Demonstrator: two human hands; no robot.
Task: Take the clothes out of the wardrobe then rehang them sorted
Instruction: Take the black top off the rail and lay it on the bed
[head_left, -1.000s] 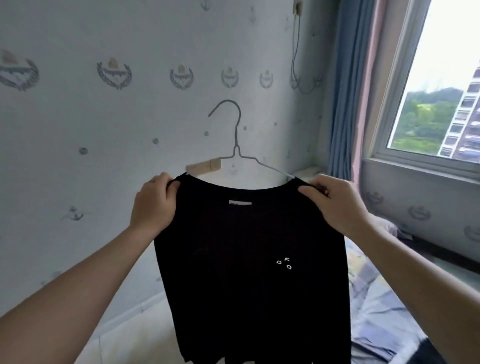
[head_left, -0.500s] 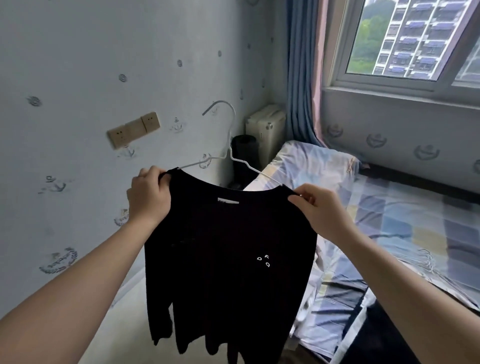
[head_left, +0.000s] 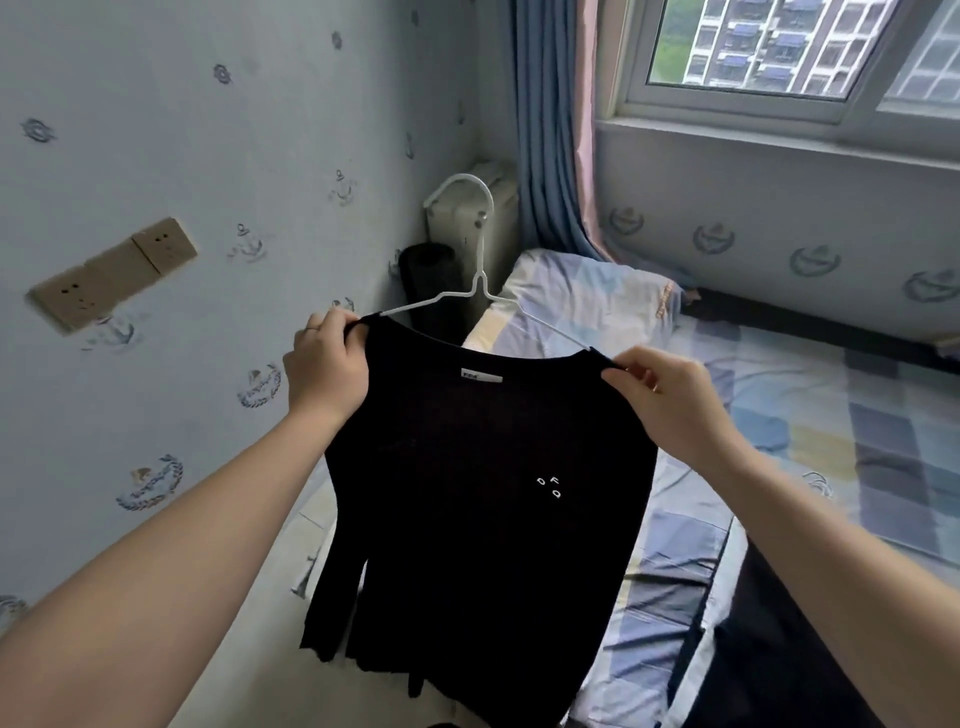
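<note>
1. Left hand (head_left: 326, 369) grips the left shoulder of the black top (head_left: 467, 499), fingers curled over the fabric edge.
2. Right hand (head_left: 670, 405) pinches the right shoulder, thumb and fingers closed on the cloth.
3. Top is held up in the air between both hands, front facing the camera, sleeves hanging down; white neck label and small white letters visible.
4. White wire hanger (head_left: 480, 291) sits inside the neckline, hook pointing up.
5. Behind: bed (head_left: 831, 415) with checked sheet, pillow (head_left: 587, 296), blue curtain (head_left: 545, 130), window (head_left: 779, 47), wall sockets (head_left: 114, 270) on the left.
</note>
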